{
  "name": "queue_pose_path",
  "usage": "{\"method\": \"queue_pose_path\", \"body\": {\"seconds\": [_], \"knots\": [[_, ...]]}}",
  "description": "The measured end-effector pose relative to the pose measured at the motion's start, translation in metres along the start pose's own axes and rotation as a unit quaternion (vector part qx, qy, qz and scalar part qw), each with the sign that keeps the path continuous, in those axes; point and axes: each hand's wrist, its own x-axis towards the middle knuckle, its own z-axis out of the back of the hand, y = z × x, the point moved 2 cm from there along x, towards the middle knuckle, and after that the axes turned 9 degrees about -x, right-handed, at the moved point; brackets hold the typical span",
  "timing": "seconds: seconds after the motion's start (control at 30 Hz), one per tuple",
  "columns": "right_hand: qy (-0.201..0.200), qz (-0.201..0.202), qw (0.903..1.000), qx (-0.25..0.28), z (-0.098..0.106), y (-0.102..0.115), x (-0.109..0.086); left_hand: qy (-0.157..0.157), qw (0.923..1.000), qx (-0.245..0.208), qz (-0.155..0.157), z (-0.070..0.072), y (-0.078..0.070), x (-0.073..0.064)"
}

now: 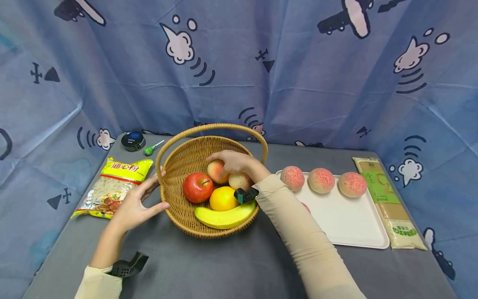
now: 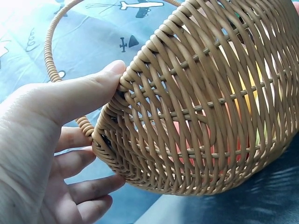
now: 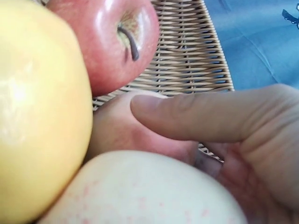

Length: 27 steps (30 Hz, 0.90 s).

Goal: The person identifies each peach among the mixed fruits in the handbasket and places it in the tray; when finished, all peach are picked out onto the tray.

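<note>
A wicker basket (image 1: 209, 234) with a tall arched handle holds a red apple (image 1: 198, 188), an orange (image 1: 224, 198), a banana (image 1: 225, 216) and two peaches. My right hand (image 1: 236, 161) reaches inside and grips the rear peach (image 1: 215, 171), with the thumb lying across it in the right wrist view. The second peach (image 3: 145, 191), pale with pink specks, sits close beside that hand. On the basket's left side, my left hand (image 2: 60, 135) touches the rim, thumb and fingers spread apart; in the head view some fingertips pass behind the handle.
Several pink peaches (image 1: 321, 180) lie on a white tray (image 1: 347, 226) at right, beside a green-and-brown packet (image 1: 388, 199). To the left are a yellow pasta bag (image 1: 115, 189), a dark round tin (image 1: 133, 141) and a green lollipop (image 1: 149, 150). A patterned curtain (image 1: 231, 66) hangs behind.
</note>
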Motion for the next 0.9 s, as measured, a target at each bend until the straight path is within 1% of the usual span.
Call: {"method": "queue_pose_path", "body": {"seconds": [0.1,0.3,0.57,0.67,0.77,0.9], "knots": [[0.009,-0.008,0.9999,-0.007,-0.001,-0.0008,0.0013,-0.001,1.0,-0.002,0.0,-0.0001,-0.0002,0.0],[0.018,-0.008,0.9993,-0.031,-0.0018,-0.0021,0.0025,-0.002,1.0,0.003,0.003,-0.0005,-0.0007,0.0001],[-0.004,0.002,0.9981,-0.061,-0.0015,-0.0016,0.0012,-0.003,0.9998,0.014,0.014,-0.0013,-0.0013,-0.0001],[-0.022,0.012,0.9968,-0.076,-0.0008,-0.0008,0.0009,-0.003,0.9999,0.012,0.009,-0.0016,-0.0015,0.0002],[-0.052,0.027,0.9951,-0.08,0.0006,0.0001,0.0012,-0.005,0.9999,0.013,0.008,-0.0013,-0.0019,0.0002],[-0.1,0.05,0.9923,-0.054,0.0032,0.0026,0.0012,-0.002,0.9996,0.023,0.016,-0.0008,-0.0017,-0.001]]}}
